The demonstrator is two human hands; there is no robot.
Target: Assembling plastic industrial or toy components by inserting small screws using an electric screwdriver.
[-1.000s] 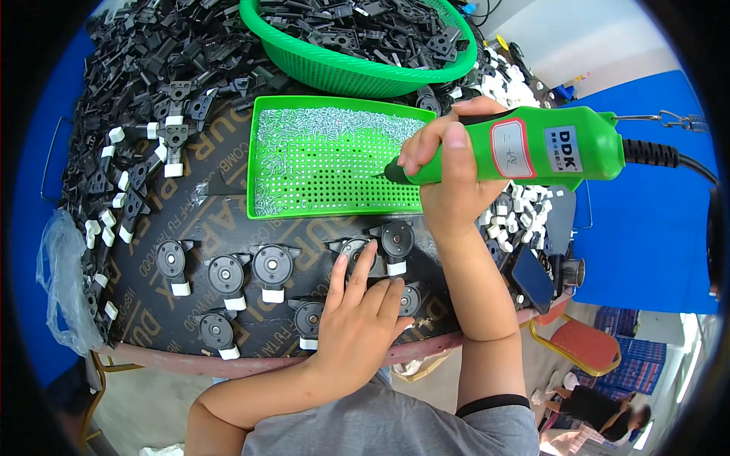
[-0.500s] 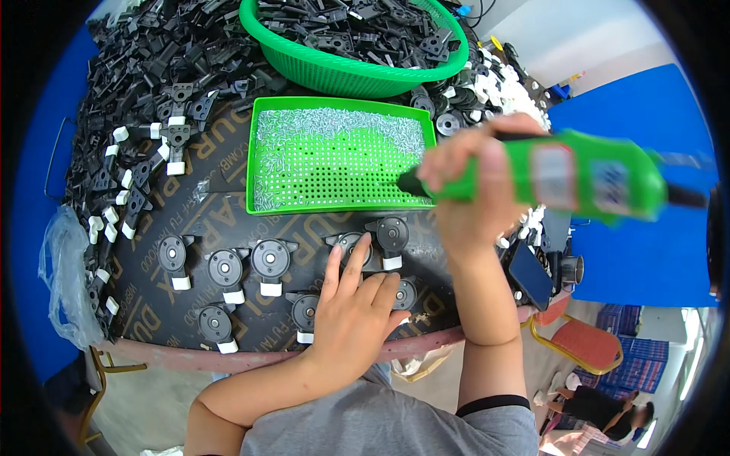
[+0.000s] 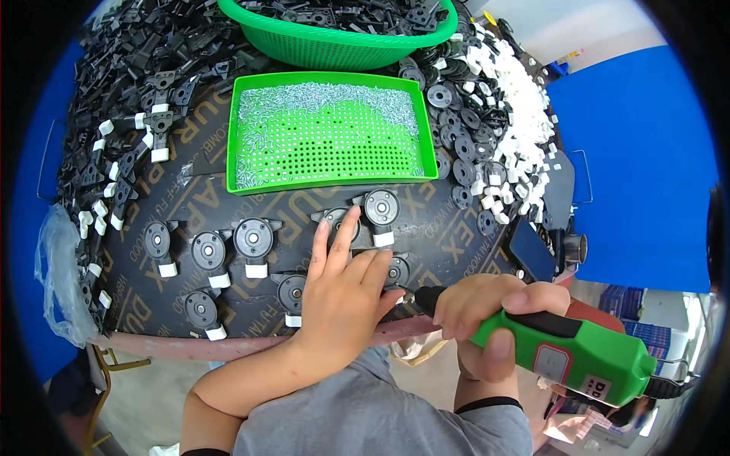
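Note:
My left hand (image 3: pixel 338 304) lies over the near middle of the table. Its bent index finger and thumb pinch a black round part (image 3: pixel 397 270), while two other fingers stretch across a second black disc part (image 3: pixel 342 223). My right hand (image 3: pixel 494 308) is wrapped round a green electric screwdriver (image 3: pixel 570 346) with a black nose. The bit points left, reaching the near end of the pinched part beside my left thumb; whether it touches is unclear. Several similar black disc parts with white end blocks, such as one disc part (image 3: pixel 254 238), lie left of the hand.
A green perforated tray (image 3: pixel 331 185) of small silvery screws stands beyond my hands. Behind it is a green basket (image 3: pixel 327 49) of black pieces. Black rings (image 3: pixel 464 171) and white blocks (image 3: pixel 525 106) are heaped at right, near a dark phone (image 3: pixel 531 251). A plastic bag (image 3: pixel 61 273) hangs at left.
My right hand has brought the screwdriver from over the tray's right edge down toward me, to the part by my left thumb. My left hand keeps its hold. The whole view has shifted slightly.

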